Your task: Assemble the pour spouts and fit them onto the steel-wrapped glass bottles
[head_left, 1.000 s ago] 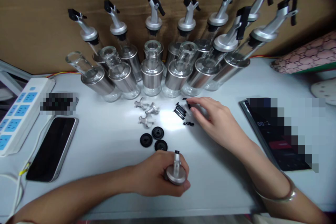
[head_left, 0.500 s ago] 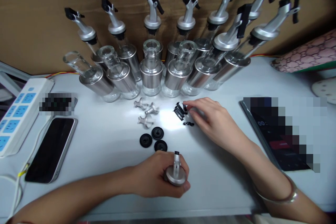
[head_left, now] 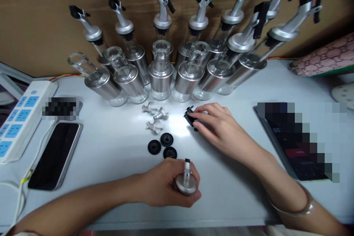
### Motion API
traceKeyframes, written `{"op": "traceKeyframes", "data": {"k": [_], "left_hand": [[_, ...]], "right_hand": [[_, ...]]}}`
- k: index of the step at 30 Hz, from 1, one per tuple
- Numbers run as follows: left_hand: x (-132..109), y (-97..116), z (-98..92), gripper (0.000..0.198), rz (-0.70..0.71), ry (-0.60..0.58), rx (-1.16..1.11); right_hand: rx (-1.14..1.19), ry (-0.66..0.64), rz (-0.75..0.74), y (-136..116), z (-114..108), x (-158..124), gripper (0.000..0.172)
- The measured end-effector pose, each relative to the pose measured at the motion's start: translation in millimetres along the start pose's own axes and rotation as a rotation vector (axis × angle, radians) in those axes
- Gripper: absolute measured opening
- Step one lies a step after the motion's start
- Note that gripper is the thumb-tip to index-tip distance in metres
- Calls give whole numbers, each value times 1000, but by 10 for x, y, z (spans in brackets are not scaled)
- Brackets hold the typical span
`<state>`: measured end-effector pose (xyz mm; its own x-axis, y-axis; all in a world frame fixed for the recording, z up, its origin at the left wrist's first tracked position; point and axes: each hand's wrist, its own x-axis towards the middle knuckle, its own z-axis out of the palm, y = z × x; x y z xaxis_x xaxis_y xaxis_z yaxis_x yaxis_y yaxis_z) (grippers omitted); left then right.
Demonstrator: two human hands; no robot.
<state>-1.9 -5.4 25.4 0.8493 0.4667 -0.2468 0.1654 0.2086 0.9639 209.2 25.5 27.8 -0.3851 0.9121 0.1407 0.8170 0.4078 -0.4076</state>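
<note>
Our left hand (head_left: pixel 166 186) is closed around the silver spout cap (head_left: pixel 186 182), near the front edge of the desk (head_left: pixel 116 143). Our right hand (head_left: pixel 218 129) has its fingertips on the small black pieces (head_left: pixel 190 117) at mid-desk — we cannot tell if one is pinched. Picking one piece seems to be the step; lifting it calls for a fine pinch. The desk between the hands is bare; bottles (head_left: pixel 159 77) line the back edge.

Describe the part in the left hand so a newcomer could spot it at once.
On the white table, look near the front edge, just this side of the three black discs. There the left hand grips a silver pourer cap. Unlike the three loose silver spouts lying by the bottles, it is held in the fingers and carries a black tip.
</note>
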Motion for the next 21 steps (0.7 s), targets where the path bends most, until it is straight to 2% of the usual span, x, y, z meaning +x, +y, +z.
{"op": "traceKeyframes", "data": {"k": [14,21], "left_hand": [[0,18,2,13,6,8,0],[1,20,-8,13,-5,-1,-11]], "right_hand": [[42,13,55,8,1,-5,34],[54,71,59,22,25,1,34]]}}
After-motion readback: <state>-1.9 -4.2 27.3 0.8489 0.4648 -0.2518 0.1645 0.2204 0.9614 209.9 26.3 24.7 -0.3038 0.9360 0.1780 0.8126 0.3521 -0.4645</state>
